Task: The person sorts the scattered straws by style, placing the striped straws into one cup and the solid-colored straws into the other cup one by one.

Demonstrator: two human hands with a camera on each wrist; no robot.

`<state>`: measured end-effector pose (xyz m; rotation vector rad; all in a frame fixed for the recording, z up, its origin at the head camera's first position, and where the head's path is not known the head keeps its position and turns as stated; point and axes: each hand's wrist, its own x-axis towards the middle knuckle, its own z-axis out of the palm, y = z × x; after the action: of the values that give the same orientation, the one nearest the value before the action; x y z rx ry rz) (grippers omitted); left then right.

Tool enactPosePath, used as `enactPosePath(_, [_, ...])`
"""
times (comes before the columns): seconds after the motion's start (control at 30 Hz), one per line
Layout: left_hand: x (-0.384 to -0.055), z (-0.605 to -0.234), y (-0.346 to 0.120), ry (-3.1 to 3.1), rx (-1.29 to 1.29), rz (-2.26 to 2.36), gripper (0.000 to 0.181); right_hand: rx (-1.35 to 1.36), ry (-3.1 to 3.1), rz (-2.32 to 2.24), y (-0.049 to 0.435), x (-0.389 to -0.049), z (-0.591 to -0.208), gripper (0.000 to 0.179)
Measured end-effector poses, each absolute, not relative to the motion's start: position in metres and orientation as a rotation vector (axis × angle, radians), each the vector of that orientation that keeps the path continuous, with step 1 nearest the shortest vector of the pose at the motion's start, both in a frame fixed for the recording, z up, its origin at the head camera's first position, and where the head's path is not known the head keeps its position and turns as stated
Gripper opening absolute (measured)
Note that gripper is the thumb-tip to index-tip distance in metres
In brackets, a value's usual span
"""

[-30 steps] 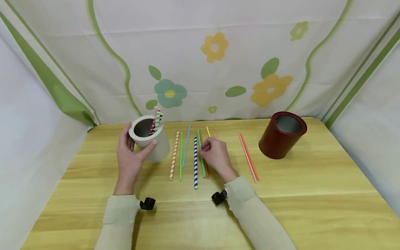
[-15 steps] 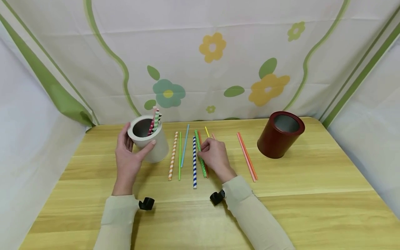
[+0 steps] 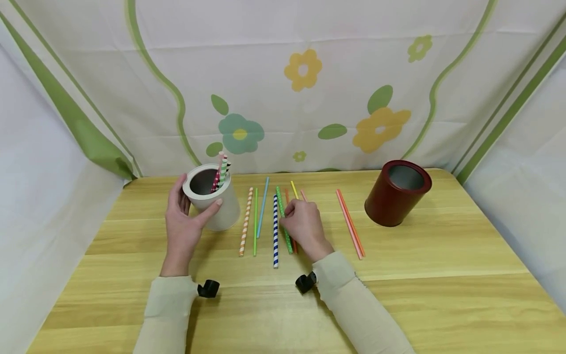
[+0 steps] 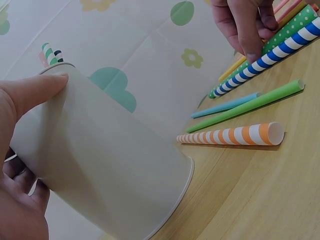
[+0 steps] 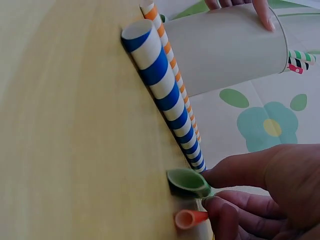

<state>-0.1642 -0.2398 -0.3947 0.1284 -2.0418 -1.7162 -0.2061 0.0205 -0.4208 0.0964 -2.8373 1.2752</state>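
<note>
My left hand holds the white can, thumb near its rim and fingers round the far side. Several patterned paper straws stick up out of that can. In the middle of the table, my right hand pinches the green dotted straw between thumb and fingertips, near the tabletop. A blue-striped straw lies just left of these fingers. The orange-red straw is right beside the green one, partly under the hand. Yellow and pink straw ends show beyond the knuckles.
Left of the blue-striped straw lie a light blue straw, a plain green straw and an orange-striped straw. A pink and an orange straw lie together further right. A dark red can stands at the back right.
My right hand has shifted very slightly, and more of the orange-red straw's far end shows beside the green dotted one. The left hand and white can stay in place.
</note>
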Motion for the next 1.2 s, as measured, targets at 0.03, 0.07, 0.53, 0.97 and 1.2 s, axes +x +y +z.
enactPosePath(0.03, [-0.1642,-0.3948,-0.2397,-2.043,0.128,-1.717,0.097,0.096,-2.841,1.268,0.0202,-0.2062,-0.421,0.01])
enactPosePath(0.07, [-0.1642,-0.3948,-0.2397,-2.043,0.127,-1.717,0.097,0.097,-2.844,1.261,0.02,-0.2063,-0.4212,0.01])
enactPosePath(0.53, [-0.1628,-0.3953,-0.2392,-2.06,0.135,-1.723,0.098,0.109,-2.857,1.232,0.0211,-0.205,-0.4214,0.012])
enactPosePath(0.97, [-0.1631,-0.3955,-0.2399,-2.066,0.138,-1.722,0.1,0.057,-2.868,1.283,0.0182,-0.2063,-0.422,0.028])
enactPosePath(1.2, [-0.1631,-0.3944,-0.2397,-2.075,0.148,-1.725,0.103,0.058,-2.847,1.342,0.0198,-0.2061,-0.4226,0.031])
